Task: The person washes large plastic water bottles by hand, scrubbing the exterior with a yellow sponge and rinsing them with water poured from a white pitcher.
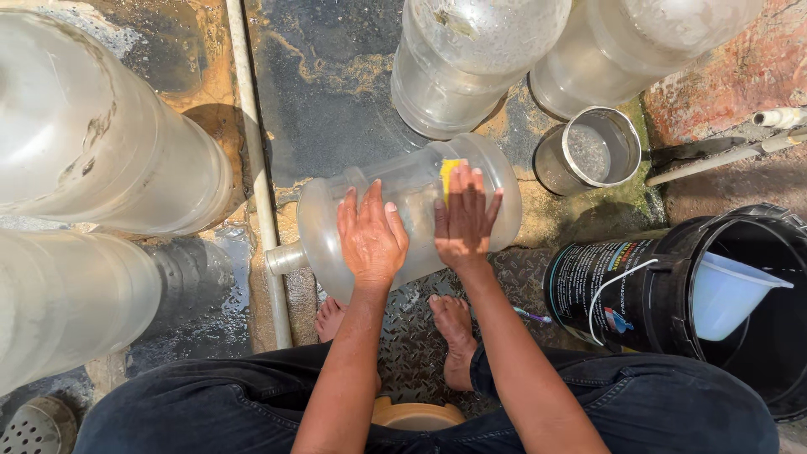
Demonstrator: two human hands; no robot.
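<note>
- A clear plastic water jug (412, 214) lay on its side on the wet floor (336, 101), its neck (284, 259) pointing to the person's left and touching a thin white pipe (256, 160) that ran along the ground.
- The left hand (371, 237) rested flat on the jug's upper side, fingers spread and pointing away from the body; its grip was apart, pressed on the jug rather than closed round it.
- The right hand (465, 220) lay flat beside it, nearer the jug's base, fingers likewise spread and its grip apart; the fingertips partly covered a yellow label (448, 171) on the jug.
- The two hands sat just beside each other without touching.
- Two bare feet (454, 324) stood on a patterned metal plate (513, 273) just below the jug, between knees in dark jeans (210, 408).
- Beyond the jug two more clear jugs (471, 59) stood upright, close together.
- A small steel pot (593, 150) stood just to the right of the lying jug's base.
- A black bucket (672, 294) stood at the right, with a pale blue mug (727, 294) inside it.
- Two large jugs (84, 134) filled the left edge of the view.
- A toothbrush-like stick (531, 316) lay near the right foot; I could not tell exactly what it was.
</note>
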